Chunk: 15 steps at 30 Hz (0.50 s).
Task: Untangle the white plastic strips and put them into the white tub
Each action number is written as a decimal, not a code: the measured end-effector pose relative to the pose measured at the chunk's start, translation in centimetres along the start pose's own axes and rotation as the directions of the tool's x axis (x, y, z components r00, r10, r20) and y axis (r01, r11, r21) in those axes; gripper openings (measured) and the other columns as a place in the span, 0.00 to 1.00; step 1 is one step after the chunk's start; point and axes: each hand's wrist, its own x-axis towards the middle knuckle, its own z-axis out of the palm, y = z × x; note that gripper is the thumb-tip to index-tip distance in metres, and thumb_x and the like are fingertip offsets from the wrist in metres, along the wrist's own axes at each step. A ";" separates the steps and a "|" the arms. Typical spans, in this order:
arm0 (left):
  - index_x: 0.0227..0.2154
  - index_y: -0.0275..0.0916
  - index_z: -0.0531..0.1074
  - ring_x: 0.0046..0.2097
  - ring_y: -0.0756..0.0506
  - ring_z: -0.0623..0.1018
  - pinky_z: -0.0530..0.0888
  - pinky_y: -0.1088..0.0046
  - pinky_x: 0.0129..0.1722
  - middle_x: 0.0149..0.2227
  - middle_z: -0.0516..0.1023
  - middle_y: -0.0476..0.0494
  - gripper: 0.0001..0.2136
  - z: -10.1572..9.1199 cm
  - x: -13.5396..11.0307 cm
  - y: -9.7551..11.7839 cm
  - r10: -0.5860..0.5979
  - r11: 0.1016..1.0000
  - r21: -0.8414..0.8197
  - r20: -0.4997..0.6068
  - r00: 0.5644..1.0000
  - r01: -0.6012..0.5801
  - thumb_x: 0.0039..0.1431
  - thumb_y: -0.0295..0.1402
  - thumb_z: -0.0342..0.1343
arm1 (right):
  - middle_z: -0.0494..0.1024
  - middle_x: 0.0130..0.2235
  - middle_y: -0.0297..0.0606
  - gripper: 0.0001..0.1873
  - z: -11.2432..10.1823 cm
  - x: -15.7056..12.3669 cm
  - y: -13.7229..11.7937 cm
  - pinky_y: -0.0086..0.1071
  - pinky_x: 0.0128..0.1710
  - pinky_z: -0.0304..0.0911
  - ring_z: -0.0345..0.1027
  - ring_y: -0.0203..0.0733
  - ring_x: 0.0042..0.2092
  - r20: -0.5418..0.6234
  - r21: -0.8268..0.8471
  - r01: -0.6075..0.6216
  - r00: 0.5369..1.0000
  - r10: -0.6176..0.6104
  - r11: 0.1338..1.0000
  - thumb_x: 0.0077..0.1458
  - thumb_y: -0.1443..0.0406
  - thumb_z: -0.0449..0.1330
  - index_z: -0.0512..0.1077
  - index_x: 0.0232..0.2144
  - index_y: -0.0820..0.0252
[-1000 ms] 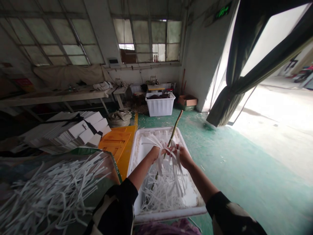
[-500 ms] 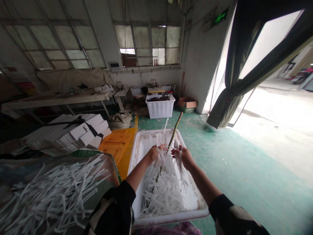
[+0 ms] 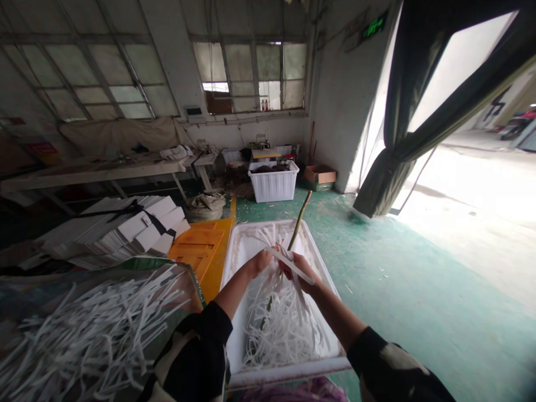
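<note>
My left hand (image 3: pixel 261 261) and my right hand (image 3: pixel 299 270) are close together above the white plastic tub (image 3: pixel 234 290), both closed around white strips (image 3: pixel 281 276). One flat strip crosses from the left hand over the right hand. A heap of loose, curly white strips (image 3: pixel 285 329) lies in the tub below. Behind the hands a greenish stick (image 3: pixel 300 220) leans up past the tub's far rim; its middle is hidden by the hands and strips.
To the left, a bag holds more white strips (image 3: pixel 104 329). Beyond it are stacked white cartons (image 3: pixel 138 223) and an orange panel (image 3: pixel 201 251). A second white tub (image 3: pixel 274 185) and a cardboard box (image 3: pixel 320 176) stand on the green floor ahead. A dark curtain (image 3: pixel 393 167) hangs at the right doorway.
My hands have come closer together, the right one moving left. A flat strip now lies across the right hand, and the held strips are bunched between both hands.
</note>
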 end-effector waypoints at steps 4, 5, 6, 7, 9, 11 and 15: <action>0.25 0.36 0.71 0.18 0.53 0.68 0.61 0.79 0.17 0.18 0.72 0.50 0.09 -1.5 0.4 0.0 -0.060 0.998 -0.038 -0.156 0.986 0.055 0.41 0.37 0.58 | 0.64 0.14 0.30 0.09 -1.7 0.7 0.8 0.26 0.15 0.44 0.51 0.29 0.16 -0.190 -0.041 -0.046 0.981 0.037 0.998 0.37 0.62 0.61 0.66 0.17 0.62; 0.24 0.35 0.71 0.17 0.54 0.66 0.59 0.80 0.16 0.18 0.72 0.50 0.09 -1.9 0.5 0.0 -0.062 0.998 -0.044 -0.218 0.974 0.054 0.40 0.36 0.59 | 0.63 0.14 0.29 0.09 -2.2 0.9 1.1 0.26 0.15 0.44 0.51 0.29 0.16 -0.189 -0.046 -0.049 0.981 0.040 0.998 0.37 0.62 0.60 0.65 0.16 0.61; 0.23 0.35 0.71 0.16 0.54 0.65 0.58 0.80 0.15 0.17 0.71 0.50 0.09 -2.3 0.5 0.0 -0.056 0.998 -0.047 -0.272 0.961 0.045 0.39 0.36 0.59 | 0.62 0.13 0.29 0.10 -2.6 1.0 1.4 0.26 0.15 0.44 0.51 0.29 0.16 -0.171 -0.059 -0.051 0.984 0.041 0.997 0.38 0.62 0.59 0.64 0.15 0.61; 0.22 0.35 0.71 0.16 0.55 0.64 0.57 0.80 0.15 0.17 0.71 0.50 0.09 -2.6 0.6 -0.1 -0.043 0.998 -0.048 -0.315 0.948 0.030 0.39 0.36 0.59 | 0.63 0.13 0.29 0.10 -3.0 1.2 1.7 0.26 0.15 0.45 0.51 0.29 0.16 -0.155 -0.077 -0.049 0.987 0.037 0.996 0.39 0.62 0.59 0.64 0.15 0.61; 0.24 0.35 0.71 0.16 0.55 0.64 0.57 0.81 0.15 0.18 0.72 0.51 0.10 -3.0 0.6 0.0 -0.015 0.999 -0.046 -0.373 0.928 -0.002 0.40 0.37 0.58 | 0.65 0.14 0.30 0.08 -3.3 1.4 2.1 0.27 0.15 0.47 0.54 0.30 0.16 -0.184 -0.134 -0.055 0.983 0.030 0.989 0.40 0.63 0.57 0.65 0.16 0.60; 0.26 0.35 0.72 0.16 0.56 0.63 0.57 0.81 0.15 0.17 0.71 0.52 0.12 -3.4 0.7 0.1 -0.002 0.999 -0.047 -0.420 0.908 -0.020 0.40 0.38 0.58 | 0.67 0.15 0.31 0.05 -3.5 1.6 2.4 0.27 0.15 0.47 0.55 0.31 0.16 -0.246 -0.190 -0.078 0.969 0.029 0.979 0.39 0.64 0.57 0.65 0.18 0.60; 0.24 0.35 0.72 0.16 0.54 0.64 0.56 0.80 0.15 0.15 0.68 0.53 0.13 -4.8 1.0 0.4 0.052 0.997 0.079 -0.467 0.883 -0.017 0.40 0.41 0.60 | 0.64 0.14 0.29 0.10 -4.4 1.5 2.8 0.27 0.16 0.47 0.53 0.30 0.16 -0.243 -0.190 -0.083 0.969 0.035 0.978 0.42 0.62 0.58 0.64 0.17 0.60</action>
